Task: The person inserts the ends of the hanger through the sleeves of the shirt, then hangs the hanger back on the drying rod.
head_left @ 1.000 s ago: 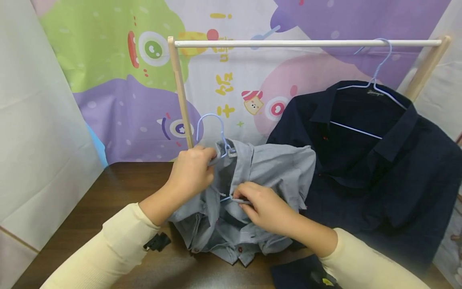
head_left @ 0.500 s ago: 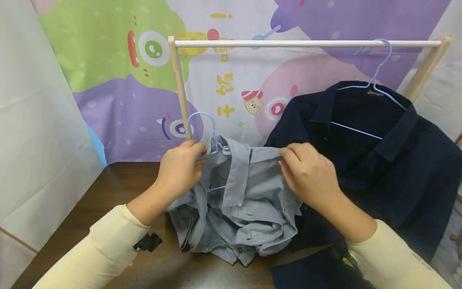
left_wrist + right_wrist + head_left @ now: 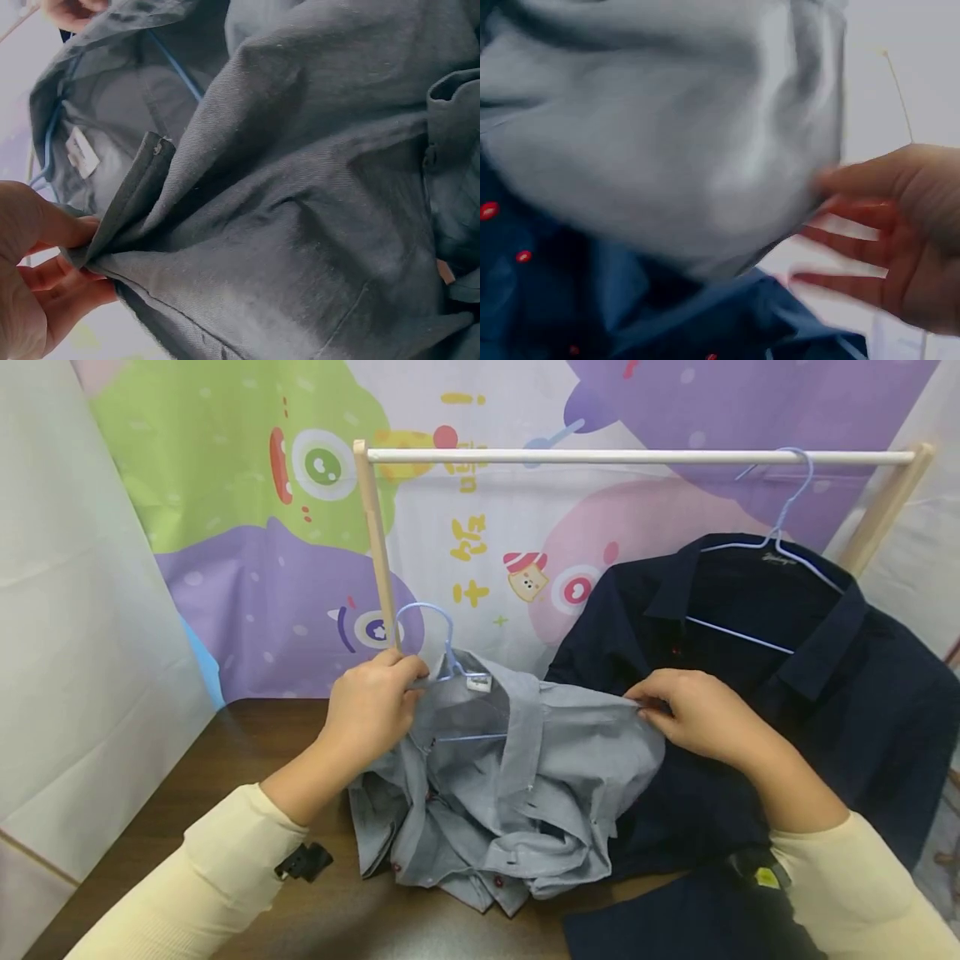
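Observation:
A grey button-up shirt (image 3: pixel 570 727) hangs bunched on a light-blue wire hanger (image 3: pixel 448 631) low in front of the rack. My left hand (image 3: pixel 371 702) pinches its collar and shoulder beside the hanger's neck; the left wrist view has thumb and fingers (image 3: pixel 71 281) closed on a fold of cloth. At the other shoulder my right hand (image 3: pixel 697 714) pinches the shirt's edge between thumb and fingers, pulling it out sideways. That hand (image 3: pixel 900 225) is blurred in the right wrist view, its lower fingers spread. The collar flap droops over the hanger's crossbar, and a white label (image 3: pixel 478 682) shows inside the neck.
A rack with a white rail (image 3: pixel 600 457) and wooden posts stands behind. From its right end hangs a navy shirt (image 3: pixel 750 760) on another blue hanger, close behind my right hand. Dark navy cloth (image 3: pixel 675 918) lies at the front of the brown table (image 3: pixel 315 918).
My right hand has left the collar front and moved right to the grey shirt's shoulder, stretching it outward. The left hand, still gripping, has shifted slightly left with the hanger.

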`<state>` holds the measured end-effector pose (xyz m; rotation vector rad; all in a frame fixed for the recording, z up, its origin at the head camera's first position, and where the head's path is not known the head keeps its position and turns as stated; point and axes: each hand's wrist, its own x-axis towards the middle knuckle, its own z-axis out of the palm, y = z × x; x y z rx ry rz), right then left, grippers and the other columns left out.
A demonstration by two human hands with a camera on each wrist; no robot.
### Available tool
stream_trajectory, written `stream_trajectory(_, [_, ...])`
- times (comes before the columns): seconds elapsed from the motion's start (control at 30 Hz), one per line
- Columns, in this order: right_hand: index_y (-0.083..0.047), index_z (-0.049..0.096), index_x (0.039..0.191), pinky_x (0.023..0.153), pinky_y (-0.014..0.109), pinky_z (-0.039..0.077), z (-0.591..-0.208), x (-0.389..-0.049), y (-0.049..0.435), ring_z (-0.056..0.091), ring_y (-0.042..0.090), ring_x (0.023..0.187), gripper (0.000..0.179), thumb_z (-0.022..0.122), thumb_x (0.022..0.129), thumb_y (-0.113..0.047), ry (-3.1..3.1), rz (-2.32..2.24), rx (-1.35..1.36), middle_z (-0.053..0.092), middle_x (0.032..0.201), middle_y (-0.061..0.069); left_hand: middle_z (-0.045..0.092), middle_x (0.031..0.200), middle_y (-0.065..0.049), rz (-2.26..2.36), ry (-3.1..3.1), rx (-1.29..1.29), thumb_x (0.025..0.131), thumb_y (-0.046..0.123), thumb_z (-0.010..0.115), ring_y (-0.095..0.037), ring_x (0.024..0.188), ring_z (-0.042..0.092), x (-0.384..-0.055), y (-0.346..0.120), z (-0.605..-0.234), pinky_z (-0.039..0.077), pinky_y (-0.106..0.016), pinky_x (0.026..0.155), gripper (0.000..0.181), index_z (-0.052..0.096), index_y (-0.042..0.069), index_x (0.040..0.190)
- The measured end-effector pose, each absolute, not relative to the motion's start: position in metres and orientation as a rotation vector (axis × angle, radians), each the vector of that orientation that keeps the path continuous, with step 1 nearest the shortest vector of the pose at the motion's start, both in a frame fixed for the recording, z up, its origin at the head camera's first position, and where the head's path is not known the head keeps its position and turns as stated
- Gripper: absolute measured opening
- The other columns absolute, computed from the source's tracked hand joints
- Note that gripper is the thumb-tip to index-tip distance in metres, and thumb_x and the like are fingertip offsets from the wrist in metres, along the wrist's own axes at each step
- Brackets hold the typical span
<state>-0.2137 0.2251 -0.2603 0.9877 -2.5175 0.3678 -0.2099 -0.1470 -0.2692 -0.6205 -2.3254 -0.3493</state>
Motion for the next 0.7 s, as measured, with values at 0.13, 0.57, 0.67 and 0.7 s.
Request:
stream_trajectory(0.13, [-0.001, 0.068, 0.117, 0.092, 0.05, 0.047, -0.253, -0.209, 0.207, 0.061, 0.029, 0.106, 0.036, 0.074, 0.081, -0.003, -2.549, 0.339, 1.021, 0.066, 0.113, 0.012, 0.065, 0.089, -0.008, -0.318, -2.355, -0.635, 0.075, 0.001, 0.078, -0.036, 0.068, 0.065, -0.207, -0.137, -0.267, 0.051, -0.049, 0.05, 0.025, 0.071, 0.01, 0.097])
stream_trajectory(0.57, [-0.007, 0.072, 0.104, 0.063, 0.038, 0.054, -0.251, -0.205, 0.158, 0.061, 0.021, 0.073, 0.02, 0.07, 0.085, -0.001, -2.477, 0.199, 1.014, 0.069, 0.093, 0.005, 0.064, 0.086, -0.004, -0.299, -2.302, -0.761, 0.075, 0.005, 0.081, -0.028, 0.067, 0.064, -0.202, -0.12, -0.267, 0.051, -0.045, 0.05, 0.024, 0.071, 0.011, 0.096])
stream_trajectory(0.67, [-0.009, 0.069, 0.103, 0.055, 0.035, 0.05, -0.253, -0.206, 0.159, 0.057, 0.02, 0.065, 0.02, 0.069, 0.085, 0.001, -2.454, 0.172, 0.991, 0.064, 0.086, 0.003, 0.062, 0.084, -0.004, -0.316, -2.306, -0.819, 0.076, 0.006, 0.082, -0.025, 0.064, 0.062, -0.204, -0.125, -0.266, 0.051, -0.042, 0.052, 0.024, 0.07, 0.009, 0.097])
stream_trajectory(0.7, [-0.009, 0.068, 0.103, 0.053, 0.034, 0.049, -0.254, -0.206, 0.16, 0.055, 0.02, 0.063, 0.021, 0.069, 0.085, 0.002, -2.453, 0.164, 0.983, 0.062, 0.084, 0.003, 0.062, 0.083, -0.004, -0.322, -2.31, -0.842, 0.077, 0.006, 0.082, -0.023, 0.063, 0.061, -0.204, -0.126, -0.265, 0.051, -0.04, 0.052, 0.024, 0.07, 0.009, 0.097])
